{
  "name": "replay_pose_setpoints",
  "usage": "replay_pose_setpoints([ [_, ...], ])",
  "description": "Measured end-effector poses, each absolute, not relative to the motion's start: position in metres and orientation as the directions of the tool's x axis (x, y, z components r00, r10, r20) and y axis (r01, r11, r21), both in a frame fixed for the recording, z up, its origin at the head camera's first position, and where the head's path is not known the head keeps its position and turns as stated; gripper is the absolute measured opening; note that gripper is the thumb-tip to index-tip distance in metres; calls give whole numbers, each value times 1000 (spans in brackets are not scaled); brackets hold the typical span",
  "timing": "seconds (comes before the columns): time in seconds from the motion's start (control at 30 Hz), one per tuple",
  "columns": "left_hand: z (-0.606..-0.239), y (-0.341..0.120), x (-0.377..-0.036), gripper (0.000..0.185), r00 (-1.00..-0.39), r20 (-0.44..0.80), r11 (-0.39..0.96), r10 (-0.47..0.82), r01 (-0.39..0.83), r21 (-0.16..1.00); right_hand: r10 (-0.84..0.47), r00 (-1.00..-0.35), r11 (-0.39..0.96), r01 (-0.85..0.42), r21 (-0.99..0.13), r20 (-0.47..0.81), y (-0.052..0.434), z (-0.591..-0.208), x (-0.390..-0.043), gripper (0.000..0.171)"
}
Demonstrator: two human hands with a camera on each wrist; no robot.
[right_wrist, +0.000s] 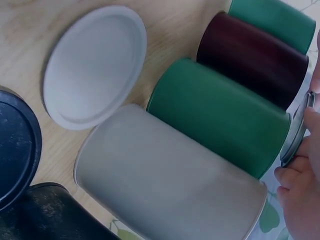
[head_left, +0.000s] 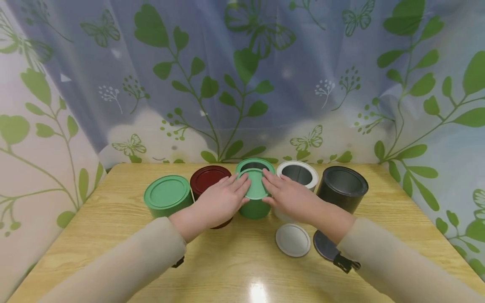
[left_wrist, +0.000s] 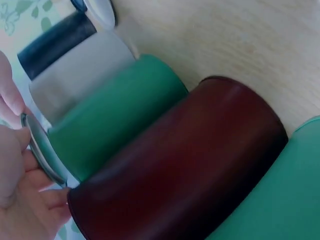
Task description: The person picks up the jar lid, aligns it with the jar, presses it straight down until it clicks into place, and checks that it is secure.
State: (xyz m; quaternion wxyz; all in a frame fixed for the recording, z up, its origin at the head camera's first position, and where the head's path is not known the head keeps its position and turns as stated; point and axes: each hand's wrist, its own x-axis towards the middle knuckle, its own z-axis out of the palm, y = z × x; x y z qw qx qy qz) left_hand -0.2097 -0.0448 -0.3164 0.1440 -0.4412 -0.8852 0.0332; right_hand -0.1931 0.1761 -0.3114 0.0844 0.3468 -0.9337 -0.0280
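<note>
I can read no text, label, brand, number or sign anywhere here. The cans by my hands are plain painted metal, the loose lids carry no print, and the curtain behind shows only leaves and butterflies, no lettering.
</note>
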Motion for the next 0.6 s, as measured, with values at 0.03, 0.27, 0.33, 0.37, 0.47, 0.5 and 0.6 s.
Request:
replay_pose_setpoints([
  [0.03,-315,-44,-212,49,-578,207,611,789,773,-172,-646,-753,763,-639,95,126,176,-311,-195,57],
  [0.27,-305,-43,-229,51,-618,68,622,783,777,-103,-614,-787,788,-615,-15,59,176,-306,-211,57],
  [0.33,-302,-42,-232,52,-627,33,628,778,774,-79,-609,-792,791,-611,-27,46,176,-305,-214,58],
  [0.37,-300,-41,-234,52,-637,11,636,771,769,-62,-604,-796,795,-606,-43,41,177,-304,-216,58],
  [0.47,-295,-38,-240,54,-665,-61,666,744,746,-14,-596,-802,799,-597,-72,30,178,-302,-222,58],
  [0.5,-294,-37,-242,54,-675,-88,678,733,735,13,-594,-804,800,-594,-87,26,178,-301,-224,58],
  [0.6,-290,-35,-249,54,-694,-154,710,703,697,100,-583,-813,806,-578,-126,1,179,-299,-229,59],
])
